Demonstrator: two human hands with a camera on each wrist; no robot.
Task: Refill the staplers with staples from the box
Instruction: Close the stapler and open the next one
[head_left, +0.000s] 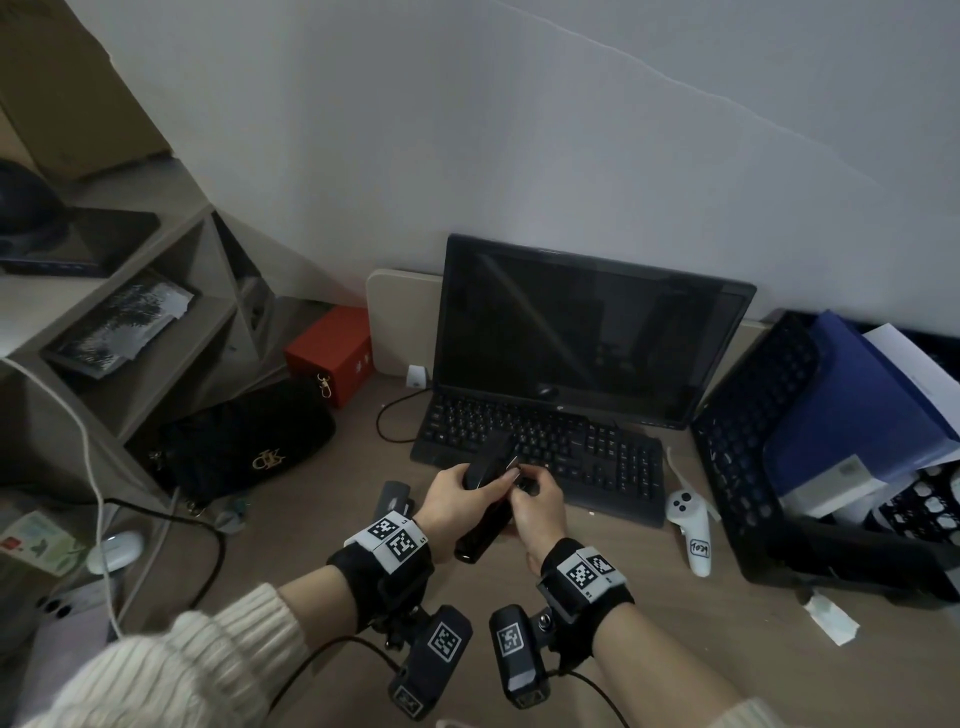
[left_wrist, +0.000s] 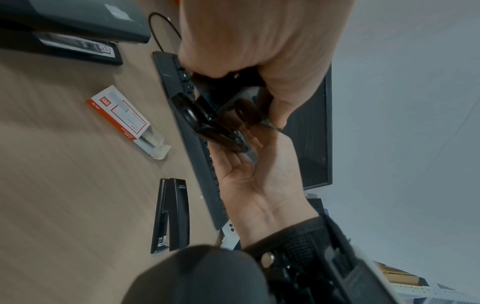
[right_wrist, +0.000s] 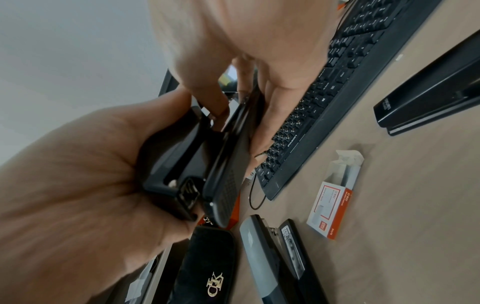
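Both hands hold a black stapler (head_left: 480, 540) (left_wrist: 205, 115) (right_wrist: 226, 164) in the air just in front of the keyboard. My left hand (head_left: 452, 499) (left_wrist: 259, 41) (right_wrist: 78, 174) grips its body from the left. My right hand (head_left: 537, 512) (left_wrist: 259, 181) (right_wrist: 246, 30) has its fingers curled on the stapler's front end, where the top stands slightly apart from the base. An open staple box (left_wrist: 122, 117) (right_wrist: 332, 207), white and orange, lies on the desk below. A grey stapler (head_left: 395, 496) (left_wrist: 85, 22) (right_wrist: 265, 257) lies opened to the left. Another black stapler (left_wrist: 172, 214) (right_wrist: 428, 98) lies to the right.
A black keyboard (head_left: 571, 452) and dark monitor (head_left: 587, 332) stand behind the hands. A white controller (head_left: 688, 519) and a black mesh tray (head_left: 753, 441) are on the right. A black handbag (head_left: 249, 441), a red box (head_left: 332, 348) and shelves are on the left.
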